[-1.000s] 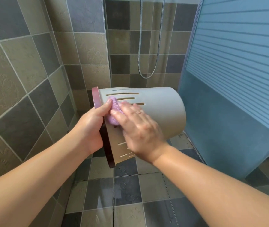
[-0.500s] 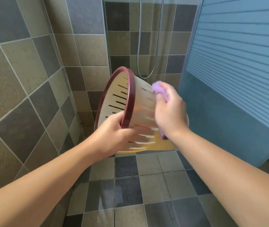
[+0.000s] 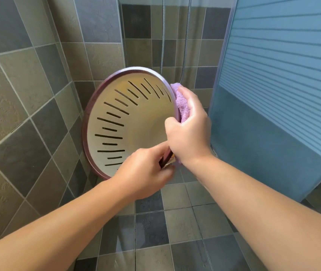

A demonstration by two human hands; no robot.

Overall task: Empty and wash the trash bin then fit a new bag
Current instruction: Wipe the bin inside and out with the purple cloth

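Observation:
The beige trash bin [image 3: 116, 122] with a dark red rim and slotted walls is held in the air, its open mouth turned toward me, so I see inside it. My left hand [image 3: 146, 173] grips the rim at the bottom. My right hand [image 3: 189, 133] holds a purple cloth [image 3: 180, 103] against the right side of the rim, with the thumb inside the bin. Part of the cloth is hidden under the hand.
Tiled walls stand to the left and behind the bin. A shower hose [image 3: 185, 55] hangs on the back wall. A frosted blue shower door [image 3: 273, 94] closes off the right side. The grey tiled floor [image 3: 155, 231] below looks wet.
The bin has turned from lying sideways to facing its mouth at me. My right hand with the cloth moved from the outer wall to the right rim; my left hand shifted to the bottom rim.

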